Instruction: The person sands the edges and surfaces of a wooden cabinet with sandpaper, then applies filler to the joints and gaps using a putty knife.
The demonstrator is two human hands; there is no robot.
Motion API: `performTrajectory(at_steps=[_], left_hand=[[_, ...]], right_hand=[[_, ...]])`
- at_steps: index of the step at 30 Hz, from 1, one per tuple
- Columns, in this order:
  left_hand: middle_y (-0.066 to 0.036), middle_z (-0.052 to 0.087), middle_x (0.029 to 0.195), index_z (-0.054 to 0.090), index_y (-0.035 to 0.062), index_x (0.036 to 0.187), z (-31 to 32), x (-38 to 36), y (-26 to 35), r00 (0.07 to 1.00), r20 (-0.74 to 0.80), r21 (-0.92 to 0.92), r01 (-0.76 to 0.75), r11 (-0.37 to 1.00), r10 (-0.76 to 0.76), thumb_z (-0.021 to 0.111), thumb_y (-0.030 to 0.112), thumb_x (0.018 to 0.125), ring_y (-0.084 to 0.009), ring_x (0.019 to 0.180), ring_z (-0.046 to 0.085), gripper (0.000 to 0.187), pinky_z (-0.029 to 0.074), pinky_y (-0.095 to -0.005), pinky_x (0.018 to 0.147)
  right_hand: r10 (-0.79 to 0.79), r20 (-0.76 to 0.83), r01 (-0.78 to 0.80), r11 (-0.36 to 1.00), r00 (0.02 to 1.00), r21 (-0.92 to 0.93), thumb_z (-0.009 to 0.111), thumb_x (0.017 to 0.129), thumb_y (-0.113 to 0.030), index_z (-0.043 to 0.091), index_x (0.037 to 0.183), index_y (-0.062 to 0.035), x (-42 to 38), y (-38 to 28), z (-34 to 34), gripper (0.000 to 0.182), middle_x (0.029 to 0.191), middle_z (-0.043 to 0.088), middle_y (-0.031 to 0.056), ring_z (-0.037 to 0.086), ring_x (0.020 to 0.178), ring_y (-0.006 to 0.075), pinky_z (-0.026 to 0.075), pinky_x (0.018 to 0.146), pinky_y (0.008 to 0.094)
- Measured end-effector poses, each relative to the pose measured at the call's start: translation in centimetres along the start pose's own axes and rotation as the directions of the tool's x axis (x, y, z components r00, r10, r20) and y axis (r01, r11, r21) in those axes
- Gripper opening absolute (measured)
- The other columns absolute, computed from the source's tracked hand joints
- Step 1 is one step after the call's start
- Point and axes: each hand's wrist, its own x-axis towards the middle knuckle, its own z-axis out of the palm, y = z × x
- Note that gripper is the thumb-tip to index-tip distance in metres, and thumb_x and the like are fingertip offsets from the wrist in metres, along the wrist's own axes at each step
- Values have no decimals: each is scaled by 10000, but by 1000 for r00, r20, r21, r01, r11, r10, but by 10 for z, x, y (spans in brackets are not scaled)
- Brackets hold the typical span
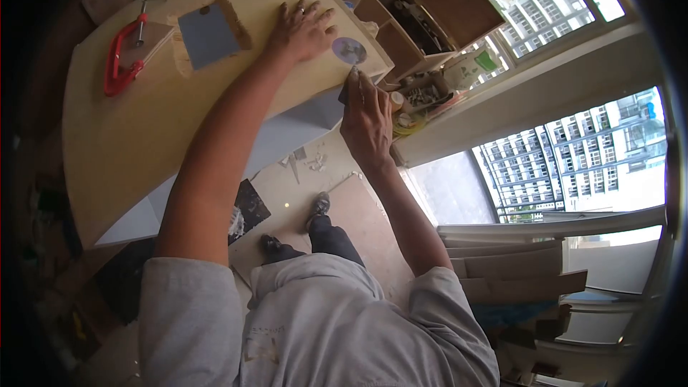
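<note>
My left hand [304,32] lies flat with spread fingers on a pale, curved wooden panel [143,143]. My right hand [367,118] is closed at the panel's right edge, its fingers pointing up towards a shiny disc [349,51] that lies near the corner. A dark piece [343,94] shows beside these fingers; what it is I cannot tell. Left of my left hand, a grey rectangular plate [208,36] with a small hole sits amid rough brown patches. A red G-clamp [115,64] grips a small wooden board [147,46] further left.
An open wooden box [423,18] with tools inside stands beyond the panel's right edge. Near it are a small container [396,101] and assorted items. Scraps [315,161] and a dark sheet [251,208] lie on the floor by my feet. Windows line the right side.
</note>
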Motion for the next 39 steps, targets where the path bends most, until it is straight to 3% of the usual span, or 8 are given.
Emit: performTrajectory(at_steps=[2, 4, 10, 15, 21, 24, 32, 39], left_hand=[[-94, 338, 1781, 408, 244, 1698, 0, 2, 0, 1000, -9, 28, -5, 1000, 5, 373, 593, 1110, -349, 1656, 261, 685, 154, -630, 1333], [-93, 336, 1782, 406, 244, 1699, 2, -1, -1, 1000, 0, 44, -9, 999, 9, 371, 598, 1109, -347, 1656, 261, 689, 156, -629, 1334], [-87, 333, 1784, 384, 248, 1708, -3, 2, 1, 1000, 13, 14, 3, 1000, -3, 369, 600, 1107, -345, 1659, 253, 697, 147, -625, 1338], [-84, 331, 1785, 385, 252, 1708, 0, 0, 3, 1000, 9, 38, 25, 999, -25, 371, 591, 1107, -342, 1660, 253, 690, 141, -614, 1342], [-114, 321, 1786, 389, 221, 1707, -4, -2, -1, 1000, 12, 4, -17, 1000, 17, 337, 568, 1113, -367, 1657, 249, 690, 126, -626, 1343], [-88, 340, 1781, 391, 252, 1707, 0, 0, 0, 1000, -23, 50, -10, 999, 11, 370, 586, 1109, -353, 1650, 275, 685, 145, -628, 1336], [-95, 334, 1783, 404, 240, 1701, -1, -3, -1, 1000, -20, -11, 2, 1000, -2, 373, 579, 1110, -350, 1654, 265, 682, 144, -612, 1342], [-97, 318, 1789, 407, 230, 1698, -6, -4, 3, 1000, 25, 4, 15, 1000, -15, 368, 572, 1109, -347, 1663, 240, 682, 141, -598, 1346]], right_hand=[[-92, -30, 92, 996, 995, 3, 663, 862, 64, 628, 1443, -59, 7, 26, -5, 595, 1346, 659, 137, 642, 1178, 350, 519, 1051, 482], [127, -33, -127, 992, 991, 7, 661, 873, 41, 640, 1433, -39, 18, 51, -2, 565, 1312, 672, 146, 634, 1206, 373, 525, 1037, 488], [368, -80, -331, 897, 927, 293, 634, 1013, -17, 570, 1474, 24, 6, -11, 11, 467, 1316, 579, 242, 655, 1133, 450, 589, 892, 504], [586, -106, -509, 768, 803, 388, 564, 985, 47, 467, 1575, 91, 14, -58, 30, 600, 1384, 498, 280, 594, 1227, 429, 519, 1039, 466], [346, -153, -290, 909, 926, 299, 543, 920, 118, 381, 1632, 75, -2, -37, 39, 732, 1386, 468, 281, 576, 1228, 439, 516, 1031, 473], [502, -120, -466, 852, 856, 240, 544, 902, 135, 366, 1633, 85, 11, -31, 40, 754, 1396, 459, 287, 572, 1232, 444, 512, 1039, 480], [374, -116, -311, 879, 920, 362, 549, 877, 190, 253, 1705, 16, -6, -64, 41, 896, 1444, 393, 258, 537, 1240, 416, 518, 1042, 481], [355, -102, -308, 897, 929, 316, 533, 860, 214, 331, 1696, -21, -21, -85, 45, 891, 1474, 390, 243, 555, 1245, 402, 522, 1023, 469]])
